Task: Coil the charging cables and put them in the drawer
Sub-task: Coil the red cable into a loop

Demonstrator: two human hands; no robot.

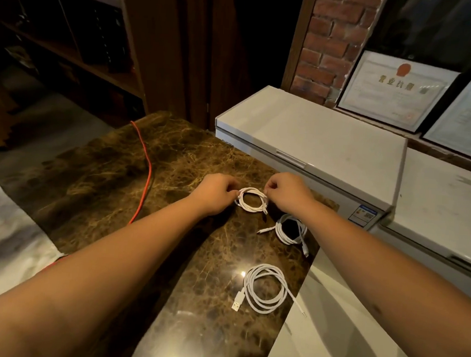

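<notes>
On brown marble counter (174,157), beside white freezers (329,134): left hand (216,193), right hand (289,192) pinch coiled cable (252,201).

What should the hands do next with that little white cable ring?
Probably tuck in the loose end, then set it down. Both hands, left hand and right hand, pinch the far coil, whose plug end hangs free; two coiled cables already lie on the marble counter.
</notes>
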